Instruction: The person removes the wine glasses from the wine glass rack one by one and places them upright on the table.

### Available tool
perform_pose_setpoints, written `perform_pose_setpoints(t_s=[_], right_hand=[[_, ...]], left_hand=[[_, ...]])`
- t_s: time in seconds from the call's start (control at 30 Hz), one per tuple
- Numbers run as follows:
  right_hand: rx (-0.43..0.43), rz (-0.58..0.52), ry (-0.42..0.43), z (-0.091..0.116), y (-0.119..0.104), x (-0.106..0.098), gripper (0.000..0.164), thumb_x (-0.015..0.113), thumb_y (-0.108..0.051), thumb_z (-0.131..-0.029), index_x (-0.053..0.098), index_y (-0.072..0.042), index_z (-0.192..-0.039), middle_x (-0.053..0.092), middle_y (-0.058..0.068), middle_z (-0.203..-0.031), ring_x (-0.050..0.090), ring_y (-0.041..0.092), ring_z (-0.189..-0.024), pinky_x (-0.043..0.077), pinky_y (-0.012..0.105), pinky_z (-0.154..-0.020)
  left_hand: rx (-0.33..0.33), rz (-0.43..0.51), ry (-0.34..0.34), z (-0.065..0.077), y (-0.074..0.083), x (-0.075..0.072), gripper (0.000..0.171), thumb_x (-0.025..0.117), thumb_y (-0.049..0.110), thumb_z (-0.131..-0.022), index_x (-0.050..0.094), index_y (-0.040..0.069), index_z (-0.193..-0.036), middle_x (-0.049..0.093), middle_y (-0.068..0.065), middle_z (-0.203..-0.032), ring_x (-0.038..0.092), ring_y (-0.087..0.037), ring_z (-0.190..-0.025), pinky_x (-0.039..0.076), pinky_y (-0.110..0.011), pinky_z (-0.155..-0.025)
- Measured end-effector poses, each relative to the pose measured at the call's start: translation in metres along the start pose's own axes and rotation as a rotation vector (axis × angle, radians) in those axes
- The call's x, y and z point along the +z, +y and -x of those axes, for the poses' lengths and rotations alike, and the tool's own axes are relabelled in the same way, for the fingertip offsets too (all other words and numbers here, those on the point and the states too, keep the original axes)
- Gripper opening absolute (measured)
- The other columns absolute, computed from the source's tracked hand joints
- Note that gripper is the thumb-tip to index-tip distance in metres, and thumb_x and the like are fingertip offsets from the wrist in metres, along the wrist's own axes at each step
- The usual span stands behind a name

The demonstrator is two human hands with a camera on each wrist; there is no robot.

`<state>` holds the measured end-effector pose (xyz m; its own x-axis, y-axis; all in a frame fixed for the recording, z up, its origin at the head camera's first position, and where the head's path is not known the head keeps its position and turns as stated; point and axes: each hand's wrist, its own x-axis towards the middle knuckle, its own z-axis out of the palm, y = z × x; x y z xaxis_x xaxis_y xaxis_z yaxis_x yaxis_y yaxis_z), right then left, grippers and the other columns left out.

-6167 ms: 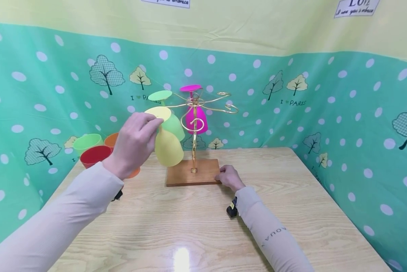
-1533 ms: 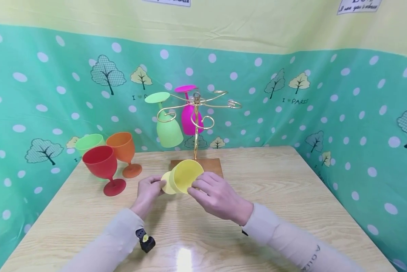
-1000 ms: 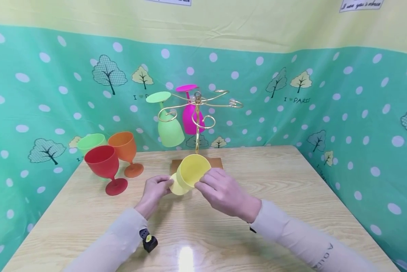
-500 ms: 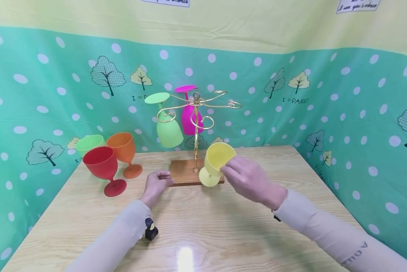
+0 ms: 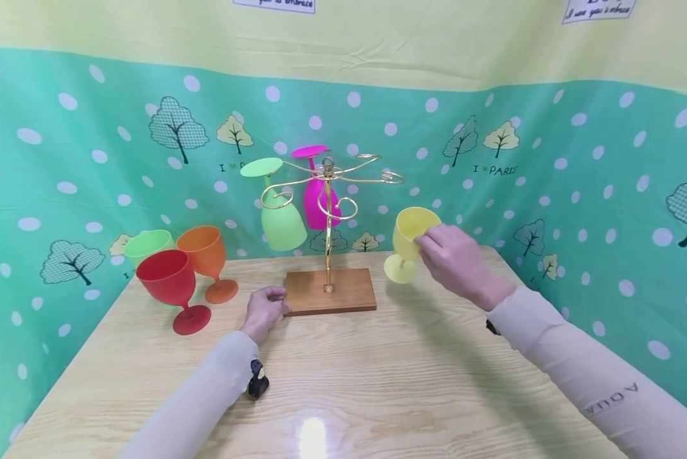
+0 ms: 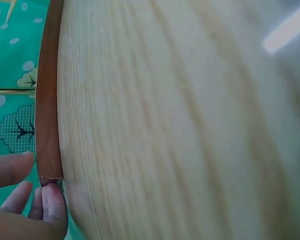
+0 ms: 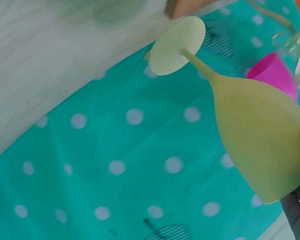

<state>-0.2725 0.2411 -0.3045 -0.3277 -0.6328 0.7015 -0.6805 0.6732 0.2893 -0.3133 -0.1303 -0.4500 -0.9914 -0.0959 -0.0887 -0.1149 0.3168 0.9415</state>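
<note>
My right hand (image 5: pixel 452 261) grips a yellow plastic goblet (image 5: pixel 408 242) by the rim of its bowl. The goblet is raised to the right of the gold rack (image 5: pixel 328 236), mouth up and slightly tilted. In the right wrist view, the goblet (image 7: pixel 260 130) shows its thin stem and round foot, with my fingertips on the bowl near its rim. My left hand (image 5: pixel 265 312) rests at the left end of the rack's wooden base (image 5: pixel 303 293). From the left wrist, fingertips (image 6: pixel 52 200) touch the end of that base (image 6: pixel 49 110), and another finger is apart from it.
A light green goblet (image 5: pixel 283 223) and a magenta goblet (image 5: pixel 316 204) hang upside down on the rack's left and rear curled arms. Red (image 5: pixel 168 277), orange (image 5: pixel 202 252) and green (image 5: pixel 148 242) goblets stand upright at the left. A patterned curtain (image 5: pixel 435 127) borders the table.
Earlier the left hand held the yellow goblet upside down at the rack; then both hands held it. The left hand has let go and moved to the base, while the right carried the goblet right.
</note>
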Motion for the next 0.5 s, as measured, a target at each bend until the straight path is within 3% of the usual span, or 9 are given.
perform_pose_setpoints(t_s=[0.2,0.5], right_hand=[[0.088,0.06,-0.099,0.007,0.032,0.003,0.017,0.068,0.006,-0.078,0.065,0.004,-0.095,0.058,0.012,-0.081,0.051,0.027,-0.069,0.047,0.037,-0.06],[0.301,0.123,-0.277,0.02,0.071,0.011,0.018,0.066,0.005,-0.081,0.063,0.006,-0.098,0.057,0.014,-0.083,0.05,0.029,-0.07,0.046,0.038,-0.06]], left_hand=[[-0.009,-0.022,0.003,-0.001,-0.002,0.0,0.049,0.064,-0.011,-0.076,0.058,-0.004,-0.125,0.057,-0.02,-0.12,0.052,-0.031,-0.112,0.046,-0.039,-0.093],[-0.026,-0.061,0.003,-0.001,0.0,0.0,0.049,0.065,-0.01,-0.077,0.058,-0.003,-0.125,0.057,-0.02,-0.12,0.052,-0.03,-0.112,0.046,-0.041,-0.094]])
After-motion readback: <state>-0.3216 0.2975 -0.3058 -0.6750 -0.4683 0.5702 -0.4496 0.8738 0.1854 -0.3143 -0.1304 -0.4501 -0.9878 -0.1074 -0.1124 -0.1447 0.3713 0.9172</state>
